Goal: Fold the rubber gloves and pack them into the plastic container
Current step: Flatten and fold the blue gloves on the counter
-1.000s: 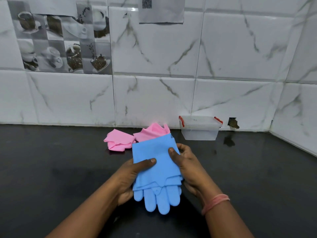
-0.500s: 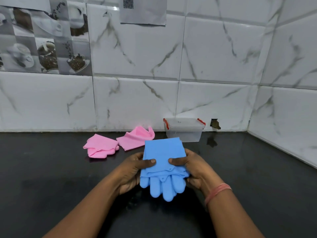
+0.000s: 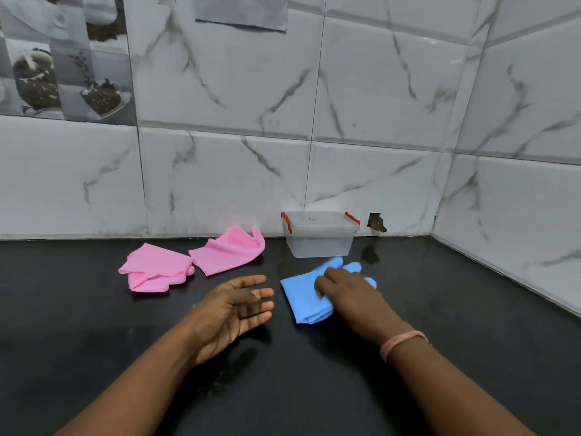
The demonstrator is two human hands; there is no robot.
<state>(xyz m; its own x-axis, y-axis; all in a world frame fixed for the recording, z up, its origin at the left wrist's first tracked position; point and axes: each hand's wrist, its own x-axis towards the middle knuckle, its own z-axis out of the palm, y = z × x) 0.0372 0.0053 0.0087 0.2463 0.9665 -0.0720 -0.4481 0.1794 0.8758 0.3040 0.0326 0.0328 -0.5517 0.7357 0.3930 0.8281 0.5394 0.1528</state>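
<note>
Blue gloves are pressed onto the counter near its back edge by the right hand, apparently to keep the fold. Left hand hovers open, holding nothing. Container stands just behind.

folded blue gloves flat before lidded clear container; two pink gloves leftward
</note>
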